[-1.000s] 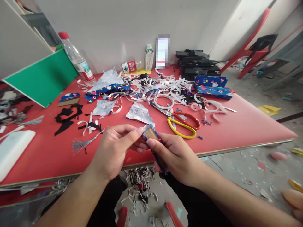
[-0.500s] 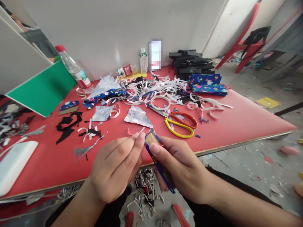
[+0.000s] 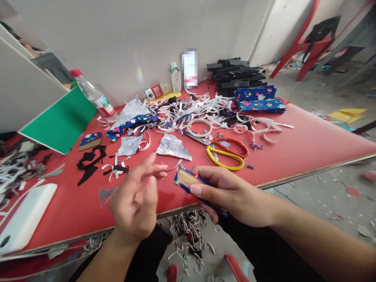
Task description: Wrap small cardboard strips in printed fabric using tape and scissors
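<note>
My right hand grips a small cardboard piece wrapped in blue patterned fabric, held just above the front edge of the red table. Beside it to the left, my left hand is off the piece; its fingers are loosely spread and blurred, and it holds nothing. A grey tassel lies on the table just left of that hand. Scissors with red and yellow handles lie behind my right hand.
White strip offcuts and fabric scraps litter the table middle. Blue fabric pieces and a black stack sit far right. A water bottle, a green board and a white pad are at the left. Offcuts cover the floor.
My left hand has let go of the fabric-wrapped piece and drawn back to the left with fingers opening. My right hand has tilted the piece flatter.
</note>
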`<action>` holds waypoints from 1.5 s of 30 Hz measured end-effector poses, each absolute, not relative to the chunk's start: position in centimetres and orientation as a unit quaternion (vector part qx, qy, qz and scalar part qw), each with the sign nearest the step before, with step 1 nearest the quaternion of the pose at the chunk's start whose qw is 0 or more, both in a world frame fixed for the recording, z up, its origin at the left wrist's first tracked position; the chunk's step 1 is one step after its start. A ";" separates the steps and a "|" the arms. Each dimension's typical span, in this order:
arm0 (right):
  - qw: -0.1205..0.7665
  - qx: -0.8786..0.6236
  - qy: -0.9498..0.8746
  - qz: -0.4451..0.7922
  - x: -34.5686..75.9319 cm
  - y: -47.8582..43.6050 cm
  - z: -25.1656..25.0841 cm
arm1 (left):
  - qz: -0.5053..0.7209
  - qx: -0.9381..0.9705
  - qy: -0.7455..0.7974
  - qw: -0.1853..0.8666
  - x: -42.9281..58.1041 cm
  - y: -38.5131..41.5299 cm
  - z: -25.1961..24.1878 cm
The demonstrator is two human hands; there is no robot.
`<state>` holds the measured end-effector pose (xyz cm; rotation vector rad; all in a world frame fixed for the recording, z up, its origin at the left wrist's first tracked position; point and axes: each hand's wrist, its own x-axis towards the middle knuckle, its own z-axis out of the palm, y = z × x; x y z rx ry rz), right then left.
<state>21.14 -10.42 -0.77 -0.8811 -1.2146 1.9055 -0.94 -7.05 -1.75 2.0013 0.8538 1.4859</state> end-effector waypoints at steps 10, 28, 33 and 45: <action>0.203 -0.215 -0.419 0.858 21.7 -10.2 -0.9 | 0.411 0.529 0.213 0.711 -0.4 -7.2 -0.4; 0.247 -0.341 -0.599 0.681 21.8 -10.4 0.1 | 0.386 0.533 0.260 0.707 -0.1 -8.1 -0.9; 0.284 -0.336 -0.654 0.615 21.5 -10.2 0.1 | 0.404 0.479 0.321 0.710 2.1 -9.0 -1.5; 0.344 -0.368 -0.603 0.619 20.1 -10.7 -0.8 | 0.496 0.500 0.461 0.539 3.9 -9.3 -1.8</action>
